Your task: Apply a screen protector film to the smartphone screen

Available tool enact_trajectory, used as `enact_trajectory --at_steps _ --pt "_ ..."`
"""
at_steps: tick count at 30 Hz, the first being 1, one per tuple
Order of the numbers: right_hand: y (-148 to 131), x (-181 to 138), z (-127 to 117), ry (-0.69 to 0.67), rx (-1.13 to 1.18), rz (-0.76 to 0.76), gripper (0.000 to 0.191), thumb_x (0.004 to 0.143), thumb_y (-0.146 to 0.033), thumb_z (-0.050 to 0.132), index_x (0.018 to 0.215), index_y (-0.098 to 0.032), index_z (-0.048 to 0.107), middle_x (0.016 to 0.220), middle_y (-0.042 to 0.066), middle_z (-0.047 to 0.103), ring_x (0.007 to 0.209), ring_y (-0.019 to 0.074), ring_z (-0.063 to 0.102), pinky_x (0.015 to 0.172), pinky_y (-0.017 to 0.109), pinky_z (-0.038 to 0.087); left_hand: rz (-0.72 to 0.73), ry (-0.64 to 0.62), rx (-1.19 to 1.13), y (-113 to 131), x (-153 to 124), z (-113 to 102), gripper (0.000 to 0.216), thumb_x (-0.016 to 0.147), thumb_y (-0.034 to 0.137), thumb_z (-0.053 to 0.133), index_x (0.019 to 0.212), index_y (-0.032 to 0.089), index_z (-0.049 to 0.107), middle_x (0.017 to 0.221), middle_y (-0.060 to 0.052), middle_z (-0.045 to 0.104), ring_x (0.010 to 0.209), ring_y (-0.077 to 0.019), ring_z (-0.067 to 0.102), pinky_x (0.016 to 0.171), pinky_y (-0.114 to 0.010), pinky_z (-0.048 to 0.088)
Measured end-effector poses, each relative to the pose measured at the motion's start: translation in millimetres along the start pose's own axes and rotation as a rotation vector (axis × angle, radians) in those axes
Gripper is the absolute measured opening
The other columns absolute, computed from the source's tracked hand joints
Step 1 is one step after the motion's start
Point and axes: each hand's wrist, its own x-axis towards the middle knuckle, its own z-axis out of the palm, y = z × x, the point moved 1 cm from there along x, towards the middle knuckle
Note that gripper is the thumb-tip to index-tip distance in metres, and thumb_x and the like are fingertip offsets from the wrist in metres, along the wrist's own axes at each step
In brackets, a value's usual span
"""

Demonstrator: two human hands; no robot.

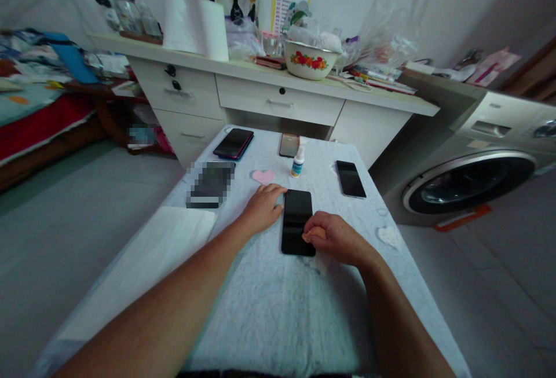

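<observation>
A black smartphone (297,221) lies face up on the cloth-covered table, between my two hands. My left hand (263,209) rests at its upper left edge, fingers stretched out, fingertips at the corner and thumb beside the long side. Over the lower right part of the screen, my right hand (332,238) is closed, its fingers pinched around a small orange-tan piece that I cannot identify. Just beyond the phone stands a small white spray bottle (297,164) with a coloured label. A pink heart-shaped paper (263,177) lies near my left hand.
Another phone (351,179) lies at the right, stacked phones (233,143) at the back left, and a phone-like brownish item (289,145) at the back. A blurred-out dark object (211,184) is at the left. Beyond are a white desk (278,102) and a washing machine (469,152).
</observation>
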Motion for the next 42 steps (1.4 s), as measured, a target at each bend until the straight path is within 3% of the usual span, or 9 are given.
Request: enact_trajectory --at_steps 20,27,42 --pt "-1 1 3 0.046 -0.022 -0.006 0.009 0.078 -0.015 0.061 0.083 -0.018 0.068 0.087 0.003 0.065 0.079 0.0153 0.058 0.073 0.027 0.042 -0.010 -0.006 -0.013 2 0 -2 0.041 0.079 0.014 0.053 0.120 0.017 0.057 0.123 -0.010 0.060 0.119 -0.0237 0.051 0.107 -0.042 0.038" --pt "4 2 5 0.102 -0.038 -0.034 0.011 0.077 -0.012 0.060 0.083 -0.018 0.068 0.086 0.003 0.065 0.079 0.0148 0.058 0.073 0.026 0.041 -0.012 -0.016 -0.008 2 0 -2 0.041 0.080 0.014 0.052 0.121 0.013 0.056 0.126 -0.011 0.059 0.121 -0.0239 0.050 0.108 -0.042 0.037" --pt "11 10 8 0.210 -0.124 -0.008 0.011 0.084 -0.015 0.057 0.086 -0.017 0.067 0.085 0.003 0.059 0.079 0.0143 0.056 0.072 0.026 0.039 0.000 -0.001 -0.018 1 0 -1 0.041 0.079 0.014 0.051 0.119 0.018 0.057 0.124 -0.009 0.059 0.119 -0.0247 0.051 0.105 -0.044 0.039"
